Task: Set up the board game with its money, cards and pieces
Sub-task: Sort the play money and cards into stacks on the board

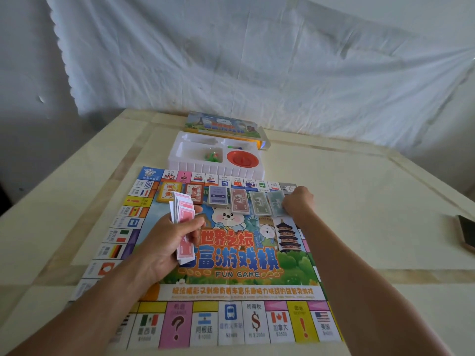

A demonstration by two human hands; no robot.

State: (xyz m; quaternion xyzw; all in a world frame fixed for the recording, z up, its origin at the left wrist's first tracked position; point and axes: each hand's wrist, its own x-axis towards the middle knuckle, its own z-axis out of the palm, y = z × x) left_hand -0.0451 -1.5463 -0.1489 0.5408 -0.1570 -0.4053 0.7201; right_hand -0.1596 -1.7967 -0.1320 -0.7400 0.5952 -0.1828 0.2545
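Firstly, white sheet (257, 60): it hangs behind the cream table (372, 201).
Game board (231, 286): unfolded flat on the table, right in front of you.
Game box (223, 124): at the table's far side, lying flat.
White tray (216, 168): between box and board, touching the board's far edge.
Your left hand (169, 245): over the board's centre, fingers and thumb clamped round a fanned bundle of pink notes (183, 214).
Your right hand (298, 201): fingers curled, tips at the right edge of the 100 stack (275, 202); you cannot tell whether they pinch it.
Other stacks, along the board's far part: 50 stack (260, 202), 10 stack (240, 201), blue-grey stack (218, 199), two card decks (168, 192) leftmost.
Phone (466, 233): at the table's right edge.
Red disc (243, 158): in the tray's right compartment.
Green pieces (212, 155): in the tray's left compartment.
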